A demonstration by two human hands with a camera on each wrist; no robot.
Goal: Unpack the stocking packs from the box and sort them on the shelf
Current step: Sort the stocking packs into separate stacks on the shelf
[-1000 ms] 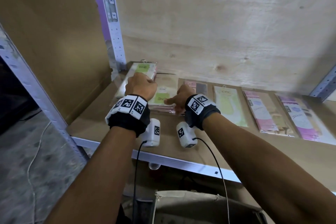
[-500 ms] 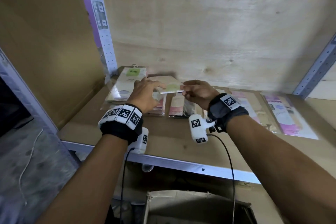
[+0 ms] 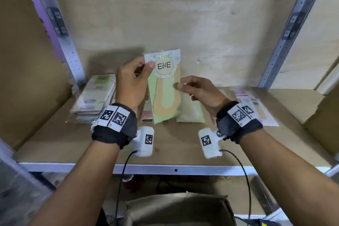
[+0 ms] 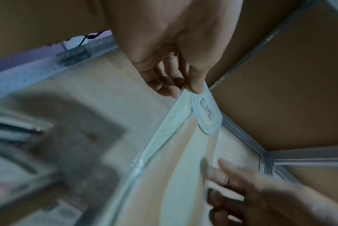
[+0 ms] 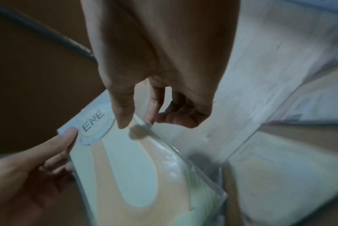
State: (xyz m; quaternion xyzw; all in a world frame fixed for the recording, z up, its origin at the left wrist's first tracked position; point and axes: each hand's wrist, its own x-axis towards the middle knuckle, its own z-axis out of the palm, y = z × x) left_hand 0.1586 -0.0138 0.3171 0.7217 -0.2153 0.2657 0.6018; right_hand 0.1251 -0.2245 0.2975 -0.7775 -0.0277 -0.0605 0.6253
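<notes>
The left hand held a stocking pack upright above the shelf, its grip pinching the pack's top left corner, thumb on the front just beside the round "ENE" label and fingers behind. The right hand pinched the pack's right edge about halfway down, thumb on the front and forefinger behind; the other fingers were curled. The pack was clear plastic over a pale green and orange card, and it stood in front of the plywood back wall. Below it, a stack of packs lay at the shelf's left end beside the left post, and more packs lay flat in a row to the right. A cardboard box sat under the shelf.
</notes>
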